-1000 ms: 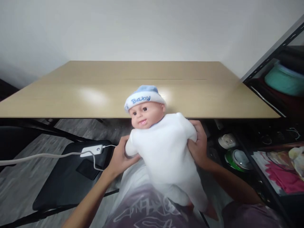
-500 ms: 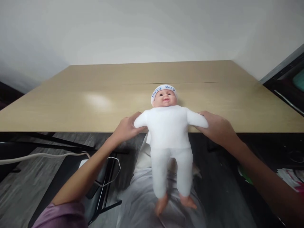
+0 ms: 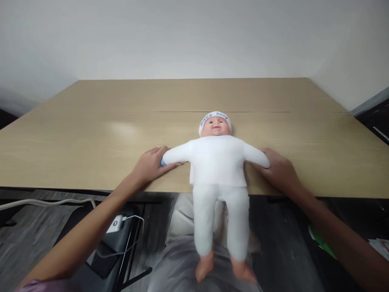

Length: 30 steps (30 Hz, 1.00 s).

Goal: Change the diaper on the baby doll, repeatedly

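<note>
One doll (image 3: 218, 162) lies face up at the near edge of the table (image 3: 75, 129), its head and trunk over the top and its two legs past the edge above the person's lap. It wears one white cap (image 3: 214, 115) with blue lettering; two bare feet show. The person's two hands each hold one doll arm: the left hand (image 3: 152, 163) and the right hand (image 3: 278, 168) are both curled closed around a white sleeve. Below, at left, one black chair (image 3: 121, 240) bears one white device (image 3: 115, 224) and one dark flat object (image 3: 105, 261).
</note>
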Available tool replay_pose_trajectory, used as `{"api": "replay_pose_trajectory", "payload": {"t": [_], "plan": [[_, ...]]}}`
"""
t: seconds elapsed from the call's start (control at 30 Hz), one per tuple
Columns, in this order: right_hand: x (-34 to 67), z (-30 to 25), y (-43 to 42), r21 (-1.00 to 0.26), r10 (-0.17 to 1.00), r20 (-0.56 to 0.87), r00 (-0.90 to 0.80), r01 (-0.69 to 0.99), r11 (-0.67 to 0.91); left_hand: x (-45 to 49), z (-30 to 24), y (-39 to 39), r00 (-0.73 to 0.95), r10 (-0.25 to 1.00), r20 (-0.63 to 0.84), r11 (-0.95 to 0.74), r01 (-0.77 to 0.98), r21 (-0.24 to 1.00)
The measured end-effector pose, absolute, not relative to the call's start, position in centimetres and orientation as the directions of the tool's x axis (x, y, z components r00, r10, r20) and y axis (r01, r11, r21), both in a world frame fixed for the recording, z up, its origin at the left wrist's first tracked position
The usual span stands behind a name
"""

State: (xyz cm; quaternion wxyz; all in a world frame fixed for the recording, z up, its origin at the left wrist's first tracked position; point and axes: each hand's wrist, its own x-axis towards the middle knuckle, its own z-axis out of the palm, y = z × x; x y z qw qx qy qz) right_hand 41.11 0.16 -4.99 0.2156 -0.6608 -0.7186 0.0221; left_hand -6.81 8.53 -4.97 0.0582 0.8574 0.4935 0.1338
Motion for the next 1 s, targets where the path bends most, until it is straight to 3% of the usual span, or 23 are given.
{"api": "replay_pose_trajectory", "payload": {"t": [0.5, 0.83, 1.0], "plan": [[42.0, -6.5, 18.4, -0.238, 0.911, 0.398, -0.105, 0.948, 0.213, -6.3, -6.1, 26.8, 0.444, 0.85, 0.283, -0.514, 0.818, 0.26], [43.0, -6.7, 29.6, -0.156, 0.865, 0.487, -0.123, 0.962, 0.224, -5.2, -7.1, 37.3, 0.402, 0.747, 0.53, -0.553, 0.818, 0.159], [43.5, -6.5, 31.9, -0.16, 0.875, 0.473, -0.105, 0.966, 0.203, -4.9, -7.7, 40.0, 0.359, 0.781, 0.511, -0.527, 0.818, 0.231]]}}
